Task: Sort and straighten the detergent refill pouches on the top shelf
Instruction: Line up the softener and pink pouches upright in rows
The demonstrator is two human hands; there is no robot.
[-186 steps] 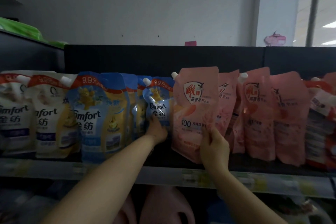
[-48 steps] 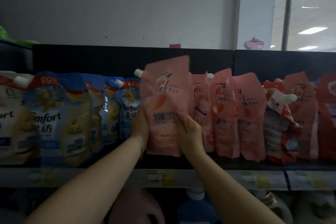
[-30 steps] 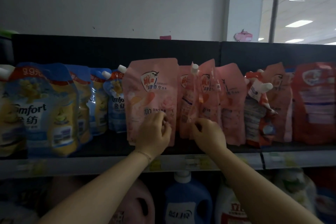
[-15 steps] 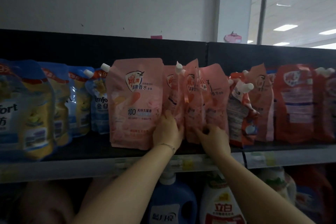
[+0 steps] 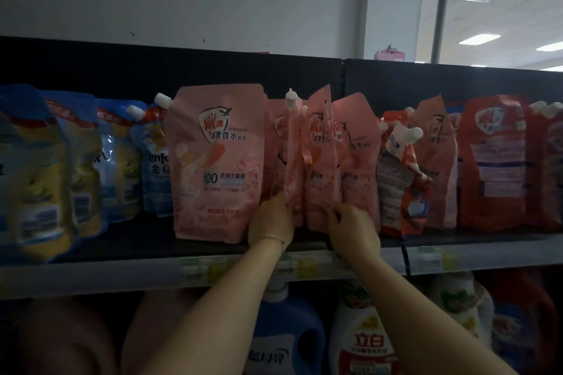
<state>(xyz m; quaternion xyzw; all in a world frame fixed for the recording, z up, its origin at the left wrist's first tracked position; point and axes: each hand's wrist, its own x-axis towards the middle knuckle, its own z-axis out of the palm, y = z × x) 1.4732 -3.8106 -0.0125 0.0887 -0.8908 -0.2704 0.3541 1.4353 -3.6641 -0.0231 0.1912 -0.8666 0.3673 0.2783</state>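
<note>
Far left: glossy blue-and-yellow pouches [image 5: 39, 167], soft film with white angled spout caps, stand on the top shelf [image 5: 91, 278]. They are blurred and cut off by the frame edge. The blue Comfort pouch [image 5: 154, 161] shows only "mfo" and "金"; the rest is hidden behind the big pink pouch [image 5: 217, 161].

That pouch faces front, flat and upright, in matte pink film with a notched top corner. It has a shield logo, "奢香水" and "100 天持久留香"; the smaller print is unreadable.

Just right of it is the edge-on pink pouch [image 5: 291, 158], creased and turned sideways, with a white cap on top. The left hand [image 5: 269, 222], a thin bracelet at the wrist, has its fingers curled and pinches the pouch's lower part; the fingertips are partly hidden. The second pink pouch [image 5: 320, 161] is also twisted. The right hand [image 5: 350, 221] curls its fingers round its bottom edge. A third pink pouch [image 5: 358, 158] touches it, logo half covered.

Next, a crumpled red-and-white pouch [image 5: 399, 173] slumps with its white spout pointing right, print too small to read. Behind it stands another pink pouch [image 5: 438, 158]. The red pouch [image 5: 492, 161] shows pale text blocks, illegible.

Below the shelf, in dim light: a blue bottle [image 5: 283, 341] and a white bottle [image 5: 362, 344] marked "立白", both partly behind the forearms.
</note>
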